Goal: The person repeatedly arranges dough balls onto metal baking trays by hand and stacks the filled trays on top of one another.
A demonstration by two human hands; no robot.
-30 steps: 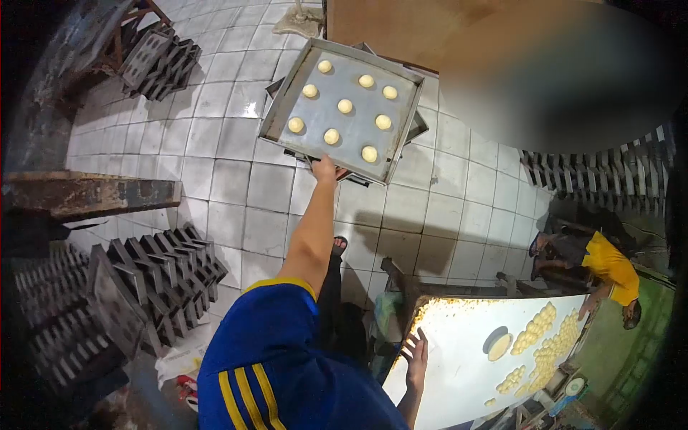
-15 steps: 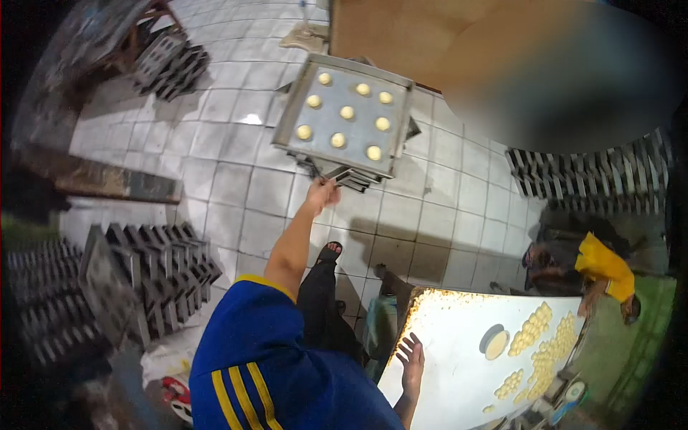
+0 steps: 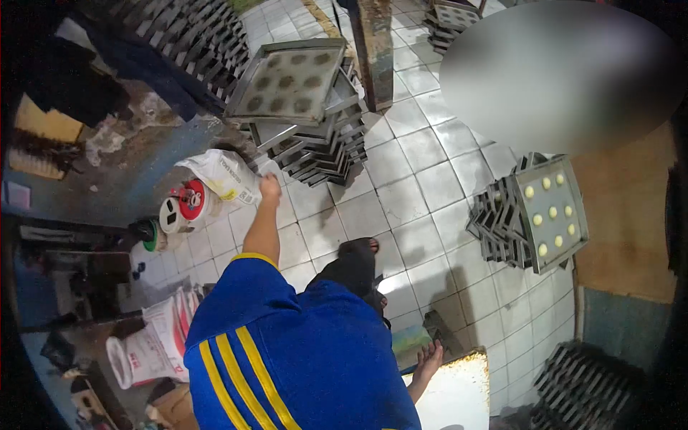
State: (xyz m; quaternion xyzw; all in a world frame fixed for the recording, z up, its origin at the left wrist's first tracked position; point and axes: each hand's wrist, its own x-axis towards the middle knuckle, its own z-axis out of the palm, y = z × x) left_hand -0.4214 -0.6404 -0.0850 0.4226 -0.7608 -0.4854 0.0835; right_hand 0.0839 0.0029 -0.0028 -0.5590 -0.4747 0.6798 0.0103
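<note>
My left hand is stretched out beside a white printed sack. I see it from the back, with its fingers mostly hidden, and no held thing shows. Just beyond it rises a tall stack of metal baking trays. The top tray bears several dark round marks. My right hand hangs open and empty near the corner of a white table. Off to the right, a tray of pale dough balls tops another stack.
A brown post stands behind the tray stack. White buckets with a red lid and several sacks line the left side. More trays are stacked at the lower right and top left. White tiles cover the floor.
My view has swung left, toward the stack with the stained tray. The tray of dough balls is now far to my right, away from my left hand. The dough on the table is out of view.
</note>
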